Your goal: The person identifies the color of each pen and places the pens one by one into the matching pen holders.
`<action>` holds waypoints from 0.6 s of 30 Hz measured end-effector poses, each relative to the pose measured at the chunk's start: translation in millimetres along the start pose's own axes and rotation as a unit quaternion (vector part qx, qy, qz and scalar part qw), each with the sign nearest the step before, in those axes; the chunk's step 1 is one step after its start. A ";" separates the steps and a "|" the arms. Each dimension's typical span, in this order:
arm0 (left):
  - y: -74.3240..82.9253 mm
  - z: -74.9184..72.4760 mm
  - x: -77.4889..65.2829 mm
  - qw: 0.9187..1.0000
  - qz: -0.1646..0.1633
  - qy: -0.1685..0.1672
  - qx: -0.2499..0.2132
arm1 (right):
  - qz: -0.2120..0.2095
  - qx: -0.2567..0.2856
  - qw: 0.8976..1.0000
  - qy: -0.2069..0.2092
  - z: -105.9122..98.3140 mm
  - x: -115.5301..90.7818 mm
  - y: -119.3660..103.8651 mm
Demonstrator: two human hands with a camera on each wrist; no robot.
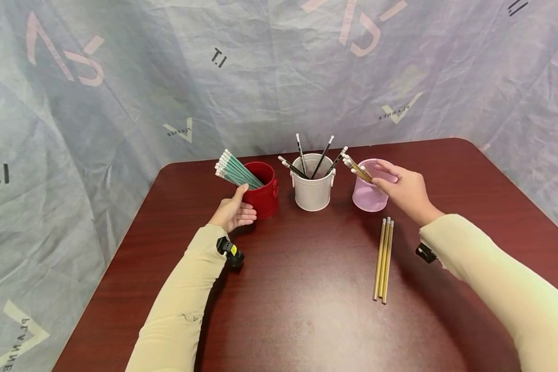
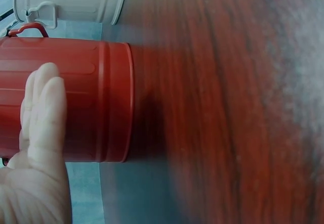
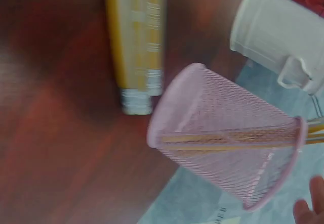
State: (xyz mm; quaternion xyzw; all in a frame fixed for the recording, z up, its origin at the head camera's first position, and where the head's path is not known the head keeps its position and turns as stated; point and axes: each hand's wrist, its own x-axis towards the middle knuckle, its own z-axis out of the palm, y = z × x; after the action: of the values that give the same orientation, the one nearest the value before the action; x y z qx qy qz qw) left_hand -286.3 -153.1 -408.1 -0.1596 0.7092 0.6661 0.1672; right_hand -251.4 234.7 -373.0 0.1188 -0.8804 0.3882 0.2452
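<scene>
My left hand [image 1: 232, 211] touches the side of a red bucket [image 1: 266, 201], its fingers straight along the wall and its thumb near the rim. A bundle of green pencils [image 1: 237, 170] with white erasers leans in that bucket. On the right, my right hand [image 1: 406, 192] is over the rim of a pink mesh cup [image 1: 370, 199]. Gold pencils [image 1: 358, 169] lean leftward in the cup, close to the thumb. In the right wrist view the visible fingertips [image 3: 316, 193] are apart from these pencils. Three gold pencils [image 1: 383, 261] lie on the table before the cup.
Between the two sits a white bucket [image 1: 312, 196] with side handles, holding several black pencils [image 1: 324, 155]. All stand toward the back of a dark red-brown wooden table [image 1: 297, 289]. A grey printed cloth [image 1: 260, 77] hangs behind it.
</scene>
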 end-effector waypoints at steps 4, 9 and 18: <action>-0.1 -1.3 0.3 1.000 0.001 -0.002 0.002 | -0.025 0.001 0.995 0.097 1.4 -12.7 9.6; -0.1 -0.8 -1.3 1.000 0.001 0.002 -0.001 | 0.045 -0.047 0.997 0.043 -7.3 -25.6 18.7; 2.0 2.0 -1.9 1.000 0.000 0.005 0.000 | 0.151 -0.231 0.896 -0.347 -16.6 -42.9 26.2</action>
State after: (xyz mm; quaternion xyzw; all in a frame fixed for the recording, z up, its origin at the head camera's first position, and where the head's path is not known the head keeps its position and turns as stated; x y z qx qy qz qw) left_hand -285.5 -151.0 -405.6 -0.1626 0.7098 0.6655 0.1636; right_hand -219.7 265.4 -402.3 0.0515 -0.9818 0.1406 -0.1170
